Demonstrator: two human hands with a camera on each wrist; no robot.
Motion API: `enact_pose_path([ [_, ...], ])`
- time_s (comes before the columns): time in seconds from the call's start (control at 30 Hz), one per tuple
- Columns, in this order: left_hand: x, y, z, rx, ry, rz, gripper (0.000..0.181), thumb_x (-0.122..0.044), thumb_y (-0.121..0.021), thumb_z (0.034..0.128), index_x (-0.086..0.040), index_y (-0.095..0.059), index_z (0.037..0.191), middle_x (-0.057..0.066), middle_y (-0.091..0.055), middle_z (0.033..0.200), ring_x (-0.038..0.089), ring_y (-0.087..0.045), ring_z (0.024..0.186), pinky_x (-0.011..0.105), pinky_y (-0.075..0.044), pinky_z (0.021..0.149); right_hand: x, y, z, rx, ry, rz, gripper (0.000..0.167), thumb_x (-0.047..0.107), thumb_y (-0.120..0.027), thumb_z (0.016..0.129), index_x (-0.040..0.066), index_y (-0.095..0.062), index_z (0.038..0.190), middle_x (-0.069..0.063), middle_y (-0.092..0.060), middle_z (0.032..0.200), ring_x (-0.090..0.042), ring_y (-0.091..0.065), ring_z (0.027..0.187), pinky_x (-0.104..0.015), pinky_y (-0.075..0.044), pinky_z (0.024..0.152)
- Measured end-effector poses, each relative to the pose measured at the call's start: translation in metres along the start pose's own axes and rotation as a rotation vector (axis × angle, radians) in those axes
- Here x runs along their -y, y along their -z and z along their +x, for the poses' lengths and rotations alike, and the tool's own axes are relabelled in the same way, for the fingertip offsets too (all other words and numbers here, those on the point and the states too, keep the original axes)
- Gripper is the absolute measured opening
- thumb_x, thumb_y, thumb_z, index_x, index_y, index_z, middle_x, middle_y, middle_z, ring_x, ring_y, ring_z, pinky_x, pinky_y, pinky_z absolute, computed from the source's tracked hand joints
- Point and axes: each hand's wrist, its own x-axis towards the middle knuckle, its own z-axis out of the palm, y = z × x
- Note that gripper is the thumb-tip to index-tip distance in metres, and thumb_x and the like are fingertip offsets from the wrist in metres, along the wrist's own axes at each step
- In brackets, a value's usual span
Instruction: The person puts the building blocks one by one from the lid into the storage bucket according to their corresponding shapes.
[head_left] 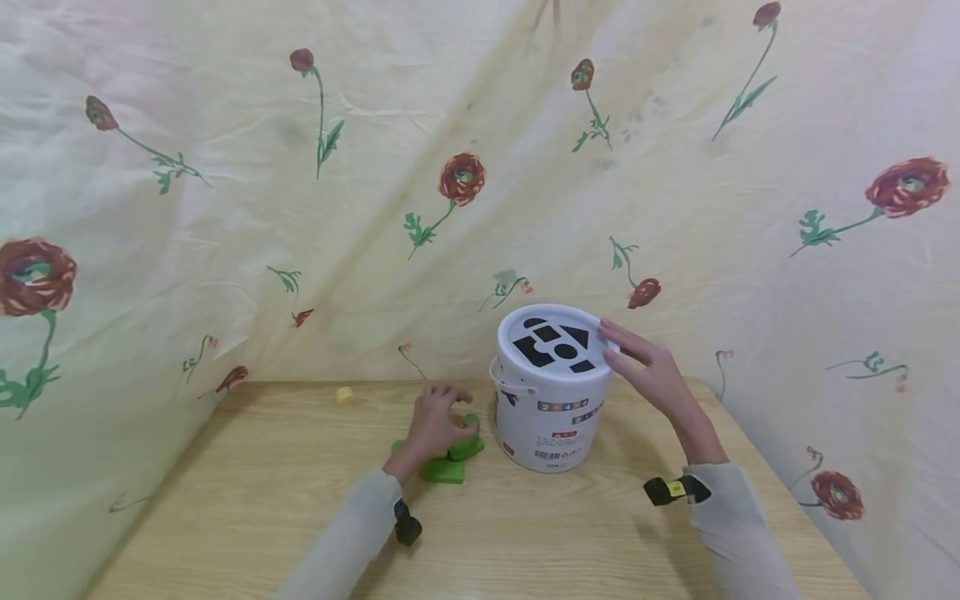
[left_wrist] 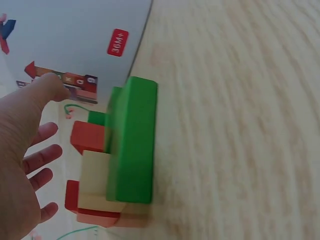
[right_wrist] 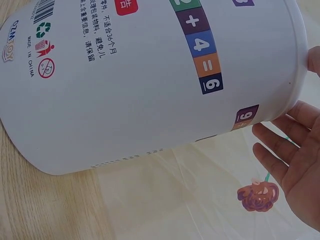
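On your table [head_left: 555, 533], the bucket [head_left: 551, 408] stands right of the blocks [head_left: 444, 472]; your left hand [head_left: 435, 423] is by them, your right hand [head_left: 652, 375] at the bucket's rim, the cloth [head_left: 360, 250] behind.

1. Touching the right hand [head_left: 648, 371]: a white cylindrical plastic-looking bucket [head_left: 551, 421], smooth, softly glossy.
2. Just beside the left hand [head_left: 435, 421]: a green rectangular painted-wood-looking block [left_wrist: 137, 145], smooth, nearly matt.
3. Beneath both hands: a pale-brown wood-grained tabletop [head_left: 525, 533], satin.
4. Behind them, I see cream flowered cloth [head_left: 360, 250], wrinkled.
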Motion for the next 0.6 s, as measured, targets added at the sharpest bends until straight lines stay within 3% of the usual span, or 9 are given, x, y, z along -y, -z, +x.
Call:
enact_pose_path([
  [0.13, 0.002, -0.004, -0.002, 0.028, -0.008, 0.011, 0.043, -0.028, -0.082, 0.0818, -0.009, -0.069, 0.118, 0.010, -0.064, 0.126, 0.032, -0.046, 0.122, 0.059, -0.037, 0.107, -0.001, 0.000, 0.000, 0.005, 0.004, 0.004, 0.050, 0.032, -0.060, 0.103, 0.019, -0.052, 0.150, -0.003, -0.041, 0.162, -0.038, -0.041, 0.147, -0.062, -0.039, 0.112],
  [0.4, 0.005, -0.013, -0.005, 0.008, -0.046, 0.026, 0.038, -0.025, -0.082, 0.0821, -0.009, -0.071, 0.115, 0.010, -0.067, 0.119, 0.032, -0.048, 0.117, 0.057, -0.039, 0.101, -0.003, 0.000, 0.001, 0.008, -0.002, -0.005, 0.050, 0.033, -0.059, 0.103, 0.021, -0.050, 0.151, -0.002, -0.040, 0.163, -0.037, -0.041, 0.147, -0.061, -0.039, 0.113],
  [0.6, 0.007, -0.018, -0.005, -0.008, -0.031, 0.046, 0.036, -0.025, -0.083, 0.0820, -0.009, -0.072, 0.112, 0.009, -0.067, 0.115, 0.031, -0.048, 0.117, 0.055, -0.039, 0.099, -0.003, 0.000, 0.001, 0.009, 0.002, -0.002, 0.050, 0.032, -0.060, 0.103, 0.020, -0.051, 0.151, -0.002, -0.040, 0.163, -0.037, -0.041, 0.148, -0.061, -0.039, 0.114],
])
